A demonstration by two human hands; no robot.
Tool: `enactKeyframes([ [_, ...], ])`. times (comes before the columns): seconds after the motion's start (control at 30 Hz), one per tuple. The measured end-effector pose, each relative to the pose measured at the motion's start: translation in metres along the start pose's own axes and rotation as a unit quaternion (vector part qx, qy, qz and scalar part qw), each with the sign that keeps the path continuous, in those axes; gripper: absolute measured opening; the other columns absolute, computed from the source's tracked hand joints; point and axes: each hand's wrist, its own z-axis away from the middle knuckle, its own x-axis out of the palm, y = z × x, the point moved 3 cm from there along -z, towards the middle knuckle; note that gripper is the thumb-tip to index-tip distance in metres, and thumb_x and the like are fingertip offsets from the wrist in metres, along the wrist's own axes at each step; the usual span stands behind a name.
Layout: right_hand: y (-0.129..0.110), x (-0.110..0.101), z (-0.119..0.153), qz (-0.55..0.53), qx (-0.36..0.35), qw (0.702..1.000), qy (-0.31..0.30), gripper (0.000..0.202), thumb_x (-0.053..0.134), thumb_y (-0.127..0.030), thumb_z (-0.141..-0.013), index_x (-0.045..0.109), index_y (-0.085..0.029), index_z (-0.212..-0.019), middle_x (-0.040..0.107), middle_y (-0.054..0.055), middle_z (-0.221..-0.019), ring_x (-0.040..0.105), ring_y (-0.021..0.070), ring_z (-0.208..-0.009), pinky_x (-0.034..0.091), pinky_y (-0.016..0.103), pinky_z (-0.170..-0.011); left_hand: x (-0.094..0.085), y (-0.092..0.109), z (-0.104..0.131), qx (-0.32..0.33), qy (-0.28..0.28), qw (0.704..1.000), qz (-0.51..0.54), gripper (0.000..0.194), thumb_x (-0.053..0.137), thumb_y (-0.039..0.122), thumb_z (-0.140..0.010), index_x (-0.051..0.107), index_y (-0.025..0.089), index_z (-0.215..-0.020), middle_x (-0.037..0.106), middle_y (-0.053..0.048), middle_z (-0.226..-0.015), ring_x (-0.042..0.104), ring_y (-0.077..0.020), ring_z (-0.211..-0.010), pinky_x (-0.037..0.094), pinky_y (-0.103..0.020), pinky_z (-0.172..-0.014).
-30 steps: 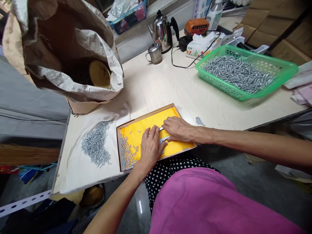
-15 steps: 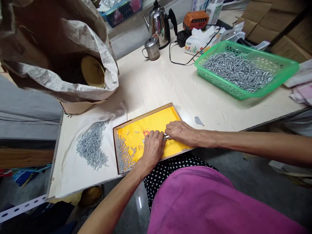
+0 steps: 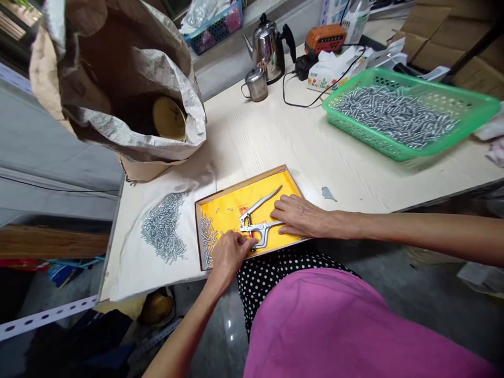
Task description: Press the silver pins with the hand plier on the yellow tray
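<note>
Hand-press snap pliers [image 3: 260,229] lie over the yellow-lined shallow tray [image 3: 244,189], handles spread apart and jaws toward the left. My right hand [image 3: 299,216] has its curled fingers around the end of the lower handle. By the jaws, my left hand [image 3: 231,253] is closed, with thumb and fingertips pinched together; whatever is between them is too small to make out. A little red shows at the jaws near my left thumb. Small metal pins [image 3: 208,233] are heaped at the tray's left end, partly behind my left hand.
A pile of small metal pieces [image 3: 163,228] rests on white cloth at left. Behind it stands a large open paper sack [image 3: 129,152]. A green basket [image 3: 364,134] of metal pieces sits at right. A metal cup [image 3: 256,86] and kettle [image 3: 270,47] stand at the back.
My hands were close together over the pliers, mostly covering them. Now the handles are spread and visible, and my left hand has moved left and nearer me, to the jaws. The view has shifted slightly.
</note>
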Motion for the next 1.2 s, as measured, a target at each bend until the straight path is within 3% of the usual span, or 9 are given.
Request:
enactKeyframes([
  [0.13,-0.004,0.015,-0.005,0.0,0.003,1.0,0.006,0.01,0.054,-0.024,-0.097,0.059,-0.018,-0.091,0.06,0.006,-0.088,0.049,0.0196,-0.082,0.031,0.033,-0.07,0.013,-0.002,-0.012,-0.049,-0.078,0.992,0.086,0.042,0.069,0.037,-0.074,0.05,0.019,-0.042,0.04,0.004,-0.041,0.037,-0.0105,-0.047,0.02,-0.026,-0.051],
  [0.23,-0.004,0.019,-0.005,-0.009,-0.013,1.0,0.027,0.014,0.049,-0.021,-0.098,0.057,-0.019,-0.086,0.059,0.004,-0.083,0.048,0.0178,-0.076,0.029,0.032,-0.068,0.011,-0.003,-0.014,-0.062,-0.1,0.989,0.087,0.035,0.069,0.03,-0.071,0.052,0.019,-0.042,0.043,0.004,-0.041,0.04,-0.0108,-0.047,0.021,-0.025,-0.05],
  [0.33,-0.005,0.019,-0.005,-0.008,-0.024,0.999,0.041,0.015,0.05,-0.018,-0.096,0.056,-0.019,-0.083,0.059,0.004,-0.08,0.048,0.0177,-0.073,0.03,0.032,-0.066,0.002,0.001,-0.009,-0.036,-0.059,0.997,0.025,0.022,0.066,0.025,-0.072,0.06,0.019,-0.051,0.054,0.001,-0.05,0.046,-0.0133,-0.051,0.024,-0.026,-0.053],
  [0.43,-0.009,0.022,-0.005,-0.007,-0.033,0.998,0.055,0.017,0.046,-0.016,-0.097,0.055,-0.02,-0.082,0.058,0.004,-0.078,0.049,0.018,-0.071,0.031,0.032,-0.066,-0.005,0.006,-0.006,0.005,-0.019,1.0,-0.024,0.022,0.063,0.02,-0.072,0.058,0.019,-0.051,0.051,0.0,-0.051,0.045,-0.0137,-0.053,0.025,-0.027,-0.056],
  [0.6,-0.014,0.025,0.0,0.016,-0.022,0.994,0.103,0.021,0.042,-0.016,-0.098,0.056,-0.021,-0.083,0.059,0.005,-0.08,0.05,0.0197,-0.073,0.033,0.034,-0.069,0.0,-0.005,-0.007,-0.082,-0.175,0.976,0.096,0.035,0.067,0.032,-0.075,0.051,0.019,-0.047,0.039,0.005,-0.044,0.036,-0.0105,-0.046,0.025,-0.026,-0.053],
  [0.77,-0.007,0.021,0.008,0.015,-0.011,0.995,0.095,0.022,0.041,-0.016,-0.098,0.056,-0.021,-0.082,0.06,0.005,-0.081,0.051,0.0197,-0.074,0.032,0.034,-0.07,-0.021,-0.017,0.002,-0.005,-0.05,0.991,-0.122,0.019,0.056,0.019,-0.083,0.068,0.016,-0.068,0.065,-0.008,-0.075,0.061,-0.0185,-0.07,0.036,-0.027,-0.062],
  [0.93,0.001,0.019,0.016,0.008,0.003,0.994,0.108,0.025,0.041,-0.026,-0.102,0.056,-0.021,-0.083,0.06,0.003,-0.079,0.052,0.0193,-0.073,0.031,0.034,-0.07,-0.039,-0.032,-0.009,0.009,0.011,0.969,-0.248,0.022,0.049,0.025,-0.096,0.069,0.017,-0.099,0.066,-0.011,-0.106,0.065,-0.0224,-0.092,0.044,-0.028,-0.068],
  [1.07,0.0,0.018,0.018,0.005,0.007,0.992,0.125,0.028,0.04,-0.029,-0.103,0.056,-0.02,-0.081,0.061,0.004,-0.079,0.054,0.019,-0.073,0.033,0.033,-0.069,-0.033,-0.018,-0.042,0.148,0.088,0.95,-0.26,0.027,0.041,0.029,-0.102,0.065,0.022,-0.113,0.063,-0.009,-0.113,0.056,-0.0237,-0.107,0.046,-0.031,-0.077],
  [1.2,-0.002,0.017,0.017,0.005,0.0,0.991,0.133,0.029,0.04,-0.03,-0.103,0.056,-0.02,-0.081,0.06,0.004,-0.078,0.055,0.0185,-0.071,0.034,0.033,-0.067,-0.02,-0.01,-0.068,0.22,0.068,0.925,-0.302,0.023,0.042,0.025,-0.101,0.064,0.017,-0.106,0.063,-0.01,-0.109,0.052,-0.0252,-0.105,0.044,-0.034,-0.081],
])
